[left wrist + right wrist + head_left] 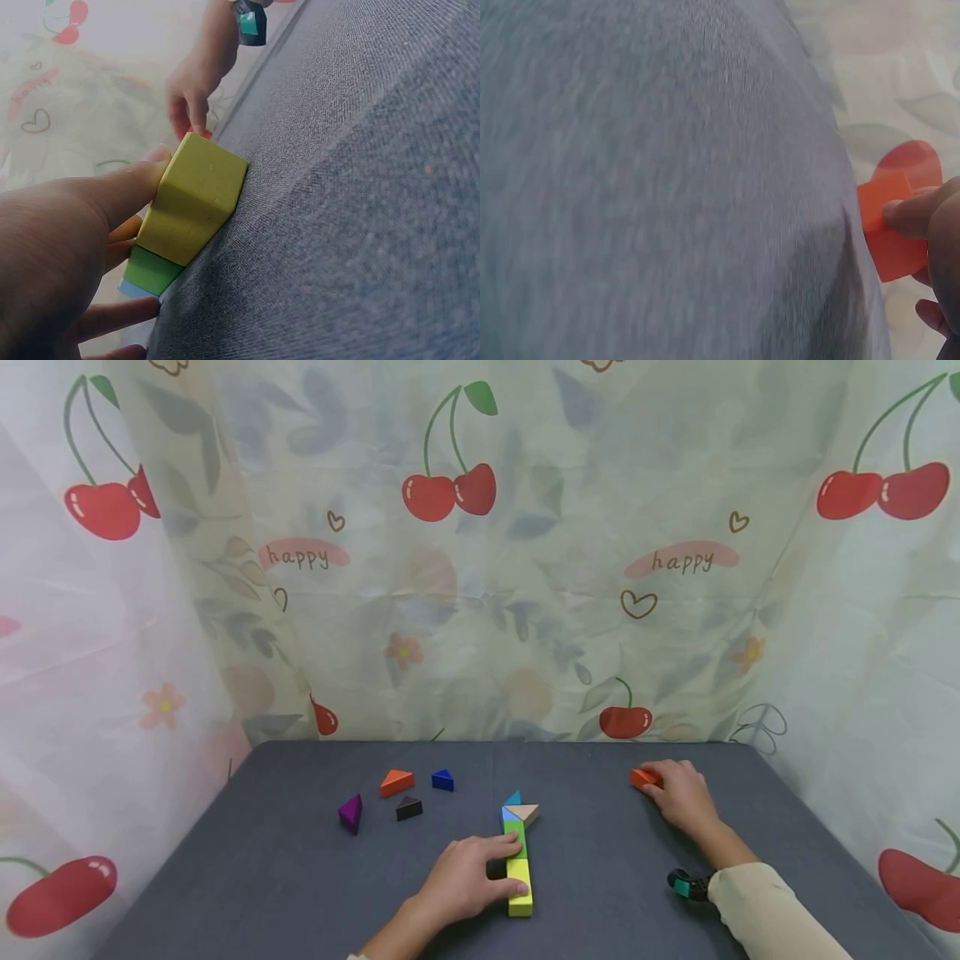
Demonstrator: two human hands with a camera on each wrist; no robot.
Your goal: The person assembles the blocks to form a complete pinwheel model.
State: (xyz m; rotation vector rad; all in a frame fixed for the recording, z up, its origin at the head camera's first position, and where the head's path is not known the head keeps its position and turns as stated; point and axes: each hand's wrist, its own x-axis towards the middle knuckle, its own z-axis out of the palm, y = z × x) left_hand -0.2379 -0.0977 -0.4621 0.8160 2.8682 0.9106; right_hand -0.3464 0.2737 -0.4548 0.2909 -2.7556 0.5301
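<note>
My left hand [468, 881] lies along the left side of a row of blocks, its thumb on the yellow block [520, 903] and its forefinger on the green block [514, 831]. Beyond the green block are a light blue triangular block [507, 814], a beige triangular block [529, 812] and a blue triangular block [513, 797]. In the left wrist view, the yellow block [201, 176] is nearest and the thumb touches its edge. Far to the right, my right hand [682, 795] pinches an orange block [640, 778] between thumb and fingers, as the right wrist view shows for this orange block [889, 251].
Loose triangular blocks lie at the back left: purple [351, 814], orange [397, 782], dark brown [409, 808] and blue [443, 780]. A cherry-printed curtain [525, 635] walls the grey tabletop [300, 877] at the back and sides. My right wrist wears a black device [688, 886].
</note>
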